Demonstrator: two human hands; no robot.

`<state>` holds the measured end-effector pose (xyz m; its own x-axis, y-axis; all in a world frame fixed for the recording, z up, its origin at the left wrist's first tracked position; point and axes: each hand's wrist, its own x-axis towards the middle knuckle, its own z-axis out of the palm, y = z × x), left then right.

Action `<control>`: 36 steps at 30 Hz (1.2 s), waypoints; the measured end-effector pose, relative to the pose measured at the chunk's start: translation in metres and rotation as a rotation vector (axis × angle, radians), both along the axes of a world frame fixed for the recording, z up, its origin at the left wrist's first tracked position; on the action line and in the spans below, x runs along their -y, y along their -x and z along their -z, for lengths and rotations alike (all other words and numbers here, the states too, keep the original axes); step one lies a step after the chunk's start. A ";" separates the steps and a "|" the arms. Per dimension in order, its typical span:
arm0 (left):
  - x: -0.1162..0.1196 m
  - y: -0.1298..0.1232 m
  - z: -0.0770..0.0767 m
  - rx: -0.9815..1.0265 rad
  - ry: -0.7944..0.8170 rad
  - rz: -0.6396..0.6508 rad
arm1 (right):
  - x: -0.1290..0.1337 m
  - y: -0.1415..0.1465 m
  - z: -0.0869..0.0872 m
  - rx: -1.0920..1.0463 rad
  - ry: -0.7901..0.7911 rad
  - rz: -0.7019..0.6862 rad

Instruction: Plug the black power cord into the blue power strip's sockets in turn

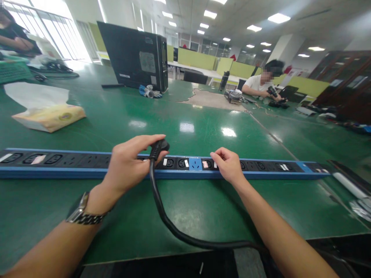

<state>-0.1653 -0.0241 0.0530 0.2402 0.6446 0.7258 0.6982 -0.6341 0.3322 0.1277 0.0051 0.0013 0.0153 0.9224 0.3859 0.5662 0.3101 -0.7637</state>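
Observation:
A long blue and black power strip lies across the green table in front of me, with rows of sockets and small labels along its top. My left hand, a metal watch on its wrist, grips a black power plug just above the strip. From the plug a thick black cable loops down and to the right, passing under my right forearm. Right of the blue socket, my right hand rests at the strip with its fingers curled and thumb against the fingertips. Whatever those fingers hold, if anything, is hidden.
A tissue pack sits at the left. Behind stands a black computer case with gloves at its foot. At the far right a person handles a dark tool. Another person is at the far left.

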 end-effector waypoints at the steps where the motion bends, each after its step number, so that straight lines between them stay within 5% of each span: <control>1: -0.003 -0.010 -0.002 -0.027 0.028 0.051 | 0.000 0.000 -0.001 -0.003 -0.001 -0.002; 9: -0.025 -0.066 0.027 -0.200 0.242 0.140 | 0.003 0.001 -0.005 -0.067 0.001 -0.035; 19: -0.008 -0.088 0.029 -0.440 0.157 0.030 | 0.002 -0.001 0.000 -0.011 0.013 -0.036; 25: -0.003 -0.083 0.038 -0.418 0.190 0.103 | 0.009 0.006 -0.009 0.123 0.019 0.029; 29: -0.002 -0.082 0.047 -0.377 0.161 -0.037 | 0.029 0.031 -0.019 0.271 0.139 -0.008; 36: -0.004 -0.085 0.051 -0.418 0.207 -0.055 | 0.046 0.051 -0.016 -0.318 0.575 -0.343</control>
